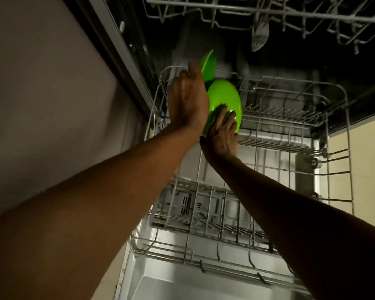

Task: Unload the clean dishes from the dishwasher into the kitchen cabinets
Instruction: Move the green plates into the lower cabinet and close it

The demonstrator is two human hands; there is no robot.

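Down low, a pulled-out lower rack of grey wire, sitting over the open dishwasher door. Inside the rack, at about 11 o'clock, two bright green plates standing on edge. Nearer green plate tilted, caught between both hands. Left hand flat against its left side, fingers straight and close together, not curled shut. Right hand under its lower edge at 6 o'clock, fingers spread and touching the plate's face. Grip on the plate: two open palms pressing from two sides, no pinch. Farther green plate just behind, at 12 o'clock from the left hand, partly hidden by it, touched or not cannot be told. Rest of the lower rack bare of dishes, only rows of thin prongs. Small grey cutlery basket at the rack's near end, 6 o'clock, nothing clear inside. Upper rack at the top, something pale hanging in it, too blurred to name.
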